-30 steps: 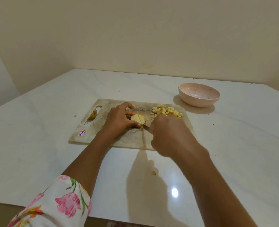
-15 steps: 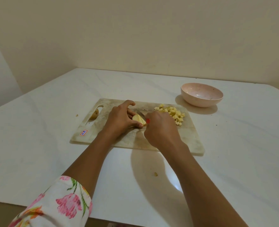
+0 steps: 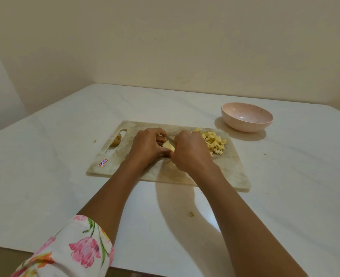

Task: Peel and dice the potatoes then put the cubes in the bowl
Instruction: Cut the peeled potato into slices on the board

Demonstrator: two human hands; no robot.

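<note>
Sleeve: a flowered sleeve covers the left forearm, nearest the camera and well short of the grip.
Scrap: 1 small bit lies on the table, on the near side of the grip and off the board.
Cutting board: the cutting board lies under both hands, so the cutting stays off the table.
Left hand: the left hand curls its fingers and thumb round a peeled potato piece, probably to steady it for the blade. I cannot tell if the piece rests flat on the board.
Right hand: the right hand is closed round a knife. The handle is mostly hidden, and the blade pokes out toward the left fingers, touching or just above the piece.
Cubes: a heap of cubes sits just right of the grip, likely pushed aside to keep the cutting spot free.
Small potato: 1 small potato lies at the board's handle slot, left of the grip.
Bowl: the bowl stands beyond the grip to the right, off the board, with no cubes visible inside.
Stage: dicing is under way, and moving the cubes is not yet done.
</note>
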